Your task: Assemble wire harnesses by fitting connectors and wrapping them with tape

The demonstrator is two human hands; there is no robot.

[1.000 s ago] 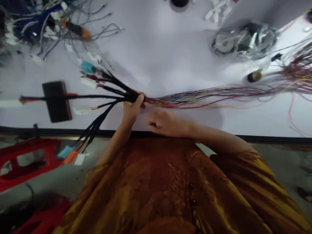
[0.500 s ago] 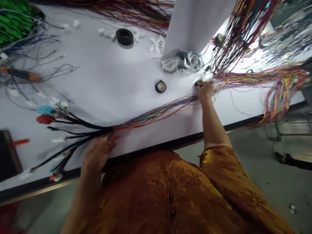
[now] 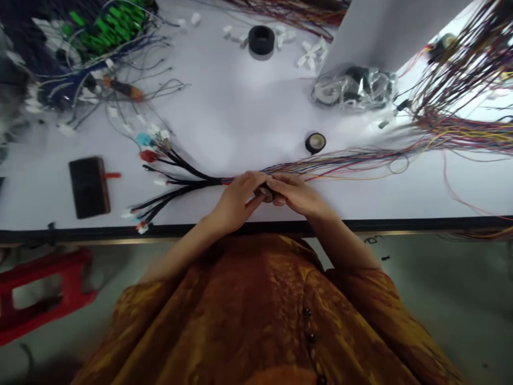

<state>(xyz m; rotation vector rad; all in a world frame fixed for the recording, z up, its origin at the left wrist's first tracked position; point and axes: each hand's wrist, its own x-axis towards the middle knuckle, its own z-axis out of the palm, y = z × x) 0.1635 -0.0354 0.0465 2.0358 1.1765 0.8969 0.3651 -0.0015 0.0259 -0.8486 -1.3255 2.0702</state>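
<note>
My left hand [image 3: 237,199] and my right hand [image 3: 297,193] meet near the table's front edge, fingers closed on a small roll of black tape [image 3: 264,193] between them. Fingers cover part of the roll. Just behind the hands runs a wire harness: its black-wrapped branches [image 3: 192,183] spread to the left, ending in white, blue and red connectors [image 3: 148,155]. To the right its loose coloured wires [image 3: 344,159] carry on bare. A second tape roll [image 3: 315,143] lies behind these wires.
A dark phone-like slab [image 3: 88,187] lies at left, with an orange-handled tool [image 3: 124,89] behind it. Farther back are a thick black tape roll [image 3: 261,40], white connectors [image 3: 310,54] and a clear bag of rolls [image 3: 355,88]. More wire bundles [image 3: 473,131] stretch out at right.
My right hand has brought the tape roll from the right to the middle. My left hand has moved right and closed on it too. The camera view has shifted left.
</note>
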